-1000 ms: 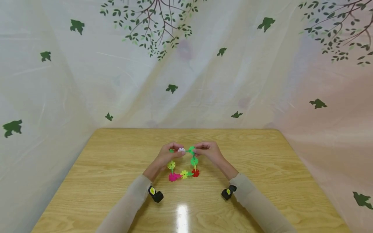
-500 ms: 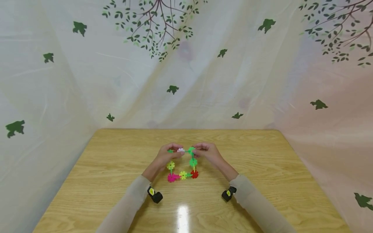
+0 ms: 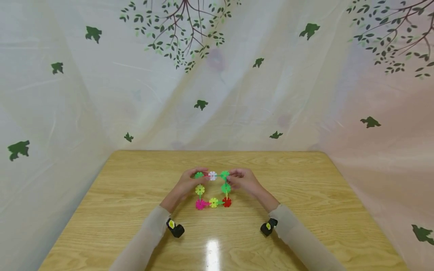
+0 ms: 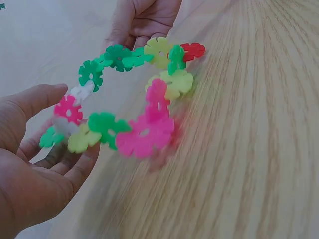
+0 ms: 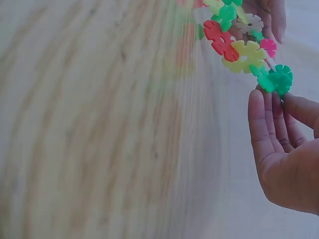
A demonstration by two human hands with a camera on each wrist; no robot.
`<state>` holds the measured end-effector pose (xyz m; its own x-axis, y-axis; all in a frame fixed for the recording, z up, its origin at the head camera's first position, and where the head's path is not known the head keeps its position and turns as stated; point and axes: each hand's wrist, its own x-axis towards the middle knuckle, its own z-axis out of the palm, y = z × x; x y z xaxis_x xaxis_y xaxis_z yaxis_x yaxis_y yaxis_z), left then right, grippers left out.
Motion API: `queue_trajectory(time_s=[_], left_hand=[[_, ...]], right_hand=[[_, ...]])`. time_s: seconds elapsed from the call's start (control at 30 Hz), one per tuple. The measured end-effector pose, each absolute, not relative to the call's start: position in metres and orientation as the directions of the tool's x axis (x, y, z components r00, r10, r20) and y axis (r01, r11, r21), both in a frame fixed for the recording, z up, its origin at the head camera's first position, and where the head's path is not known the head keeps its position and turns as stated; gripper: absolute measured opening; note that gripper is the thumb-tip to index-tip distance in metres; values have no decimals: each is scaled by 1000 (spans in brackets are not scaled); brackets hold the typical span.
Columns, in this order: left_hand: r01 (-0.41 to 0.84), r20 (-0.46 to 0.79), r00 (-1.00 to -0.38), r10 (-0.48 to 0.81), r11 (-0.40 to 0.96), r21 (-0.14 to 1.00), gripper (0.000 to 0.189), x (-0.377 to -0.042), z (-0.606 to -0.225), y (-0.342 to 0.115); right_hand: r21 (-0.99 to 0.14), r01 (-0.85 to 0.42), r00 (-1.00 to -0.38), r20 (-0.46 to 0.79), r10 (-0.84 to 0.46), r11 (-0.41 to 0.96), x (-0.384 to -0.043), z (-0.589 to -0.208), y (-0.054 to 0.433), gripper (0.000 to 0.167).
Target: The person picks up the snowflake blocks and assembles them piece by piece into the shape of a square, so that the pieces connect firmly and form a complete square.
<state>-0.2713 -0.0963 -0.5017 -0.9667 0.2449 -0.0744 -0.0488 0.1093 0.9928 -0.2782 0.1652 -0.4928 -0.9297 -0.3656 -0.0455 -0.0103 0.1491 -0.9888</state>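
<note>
A closed, roughly square ring of slotted plastic snowflake discs [image 3: 213, 202] is held up above the wooden table. Its discs are green, yellow, pink, red and white, joined edge to edge. My left hand [image 3: 188, 181] is at the ring's far left corner. In the left wrist view its thumb stands apart from the discs, and the other fingers lie relaxed under and behind the green and yellow discs [image 4: 83, 138]. At the far right corner my right hand [image 3: 245, 180] pinches a green disc [image 5: 280, 79] between thumb and fingertips.
The wooden table [image 3: 305, 195] extends on all sides of the hands. A pale cloth backdrop [image 3: 237, 113] printed with leaves and birds hangs behind and beside it. Each wrist carries a small black camera [image 3: 175, 228].
My left hand has shifted slightly left and loosened, uncovering the white disc and the green corner disc. The ring has stayed nearly in place, with my right hand still holding it.
</note>
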Motion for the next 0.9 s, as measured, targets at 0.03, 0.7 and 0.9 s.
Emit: queue_trajectory(time_s=[0.03,0.7,0.9], left_hand=[[-43,-72,-967,245,122,992,51,-270,-502,-99],[-148,-132,-942,309,-31,988,51,-259,-513,-107],[-156,-129,-942,311,-64,986,51,-258,-516,-104]], right_hand=[[-989,-1,-933,-52,-357,147,-279,-493,167,27],[-990,61,-911,-108,-398,130,-281,-492,184,27],[-986,84,-909,-136,-394,146,-282,-496,185,29]])
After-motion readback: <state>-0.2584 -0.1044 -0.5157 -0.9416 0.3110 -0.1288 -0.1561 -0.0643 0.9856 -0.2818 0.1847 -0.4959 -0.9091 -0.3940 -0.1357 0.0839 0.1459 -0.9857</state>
